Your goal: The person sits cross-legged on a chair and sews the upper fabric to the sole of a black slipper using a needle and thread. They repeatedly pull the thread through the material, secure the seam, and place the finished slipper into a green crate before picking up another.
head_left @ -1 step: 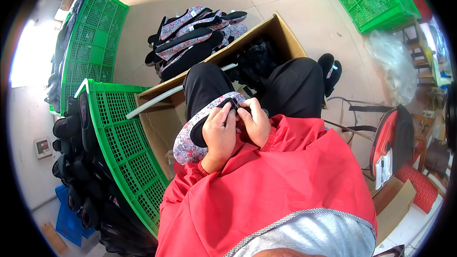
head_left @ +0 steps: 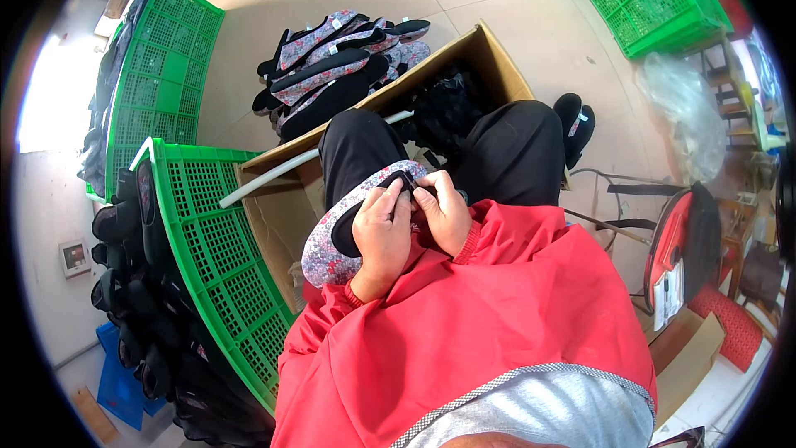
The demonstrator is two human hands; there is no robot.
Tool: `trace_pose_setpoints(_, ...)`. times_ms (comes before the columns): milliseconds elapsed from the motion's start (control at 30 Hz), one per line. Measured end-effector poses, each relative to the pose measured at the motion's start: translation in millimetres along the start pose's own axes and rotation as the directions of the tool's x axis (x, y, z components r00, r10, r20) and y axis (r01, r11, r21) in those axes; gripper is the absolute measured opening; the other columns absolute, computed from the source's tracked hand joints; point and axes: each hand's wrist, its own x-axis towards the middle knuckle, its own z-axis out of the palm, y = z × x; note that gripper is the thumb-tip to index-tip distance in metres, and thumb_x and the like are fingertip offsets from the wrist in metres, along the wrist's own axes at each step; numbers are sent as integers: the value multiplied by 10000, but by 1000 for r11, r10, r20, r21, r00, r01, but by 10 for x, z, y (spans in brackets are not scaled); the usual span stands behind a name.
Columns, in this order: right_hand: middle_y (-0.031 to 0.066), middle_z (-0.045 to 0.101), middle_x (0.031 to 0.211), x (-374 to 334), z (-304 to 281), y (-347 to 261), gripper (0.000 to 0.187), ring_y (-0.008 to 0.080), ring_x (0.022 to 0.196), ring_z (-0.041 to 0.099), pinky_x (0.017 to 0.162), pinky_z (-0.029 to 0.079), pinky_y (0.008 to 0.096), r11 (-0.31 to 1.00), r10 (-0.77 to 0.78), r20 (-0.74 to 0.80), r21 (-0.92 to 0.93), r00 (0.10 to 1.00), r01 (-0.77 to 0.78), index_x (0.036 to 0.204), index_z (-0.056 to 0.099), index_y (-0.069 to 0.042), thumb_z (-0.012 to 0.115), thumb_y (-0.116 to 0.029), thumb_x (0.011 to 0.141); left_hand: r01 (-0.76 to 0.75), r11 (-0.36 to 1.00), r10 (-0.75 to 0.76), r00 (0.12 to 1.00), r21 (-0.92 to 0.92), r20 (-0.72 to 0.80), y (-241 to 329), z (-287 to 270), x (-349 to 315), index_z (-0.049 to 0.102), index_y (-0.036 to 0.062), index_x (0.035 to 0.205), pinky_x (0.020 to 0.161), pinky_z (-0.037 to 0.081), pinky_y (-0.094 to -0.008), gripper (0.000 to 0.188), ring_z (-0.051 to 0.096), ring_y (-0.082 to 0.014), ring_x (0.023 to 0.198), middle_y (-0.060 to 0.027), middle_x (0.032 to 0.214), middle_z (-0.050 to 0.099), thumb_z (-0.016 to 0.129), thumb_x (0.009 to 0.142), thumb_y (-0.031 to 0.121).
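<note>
A floral cloth shoe (head_left: 326, 259) with a black inside lies across my lap, over my left thigh. My left hand (head_left: 383, 228) reaches over the shoe's opening, its fingers closed on the black edge at the far end. Close beside it, my right hand (head_left: 445, 214) pinches the same black edge between thumb and fingers. The fingertips of both hands nearly meet there. Whether a smaller piece sits between them is hidden.
An open cardboard box (head_left: 506, 66) holding black material stands before my knees, a white tube (head_left: 274, 178) across it. Beyond lies a pile of floral shoes (head_left: 332, 66). Green crates (head_left: 220, 241) stand left, black shoes (head_left: 137, 299) beside them. A black pair (head_left: 574, 129) lies right.
</note>
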Motion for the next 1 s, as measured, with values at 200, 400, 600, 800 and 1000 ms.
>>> trace_pose_setpoints(200,112,625,802,4,16,-16,148,183,704,633,660,503,315,999,24,-1,46,1000,-24,1025,485,-12,522,-153,1005,6,1000,-6,1000,-23,0,-45,25,-18,690,-28,1052,610,475,-265,200,601,-155,662,-69,788,625,669,859,19)
trace_pose_setpoints(400,102,618,793,10,10,-7,149,173,698,613,656,495,307,998,30,-3,48,1000,-30,1008,489,-11,515,-157,1009,18,999,-18,1000,-28,9,-6,22,-11,692,-32,1045,604,479,-258,190,606,-148,649,-67,789,630,667,864,21)
trace_pose_setpoints(600,102,607,778,14,15,35,146,174,679,597,642,482,309,998,24,-10,55,1000,-24,997,495,-15,523,-158,1004,27,999,-26,1000,-44,14,-20,25,-17,695,-28,1041,614,477,-257,187,608,-152,665,-71,793,635,660,863,17)
trace_pose_setpoints(800,106,606,774,21,-8,39,161,187,671,596,627,476,320,998,53,-2,24,999,-53,985,503,-21,534,-179,1000,26,1000,-26,1000,-11,11,-14,17,-10,701,-16,1039,628,491,-303,200,625,-236,670,-109,794,630,660,853,44)
trace_pose_setpoints(1000,122,613,782,29,-16,109,175,223,671,608,626,478,340,1000,18,-13,6,1000,-18,980,508,-19,547,-189,992,8,1000,-8,1000,2,8,-1,14,-1,703,-12,1040,633,492,-302,204,625,-236,672,-106,791,629,664,848,44)
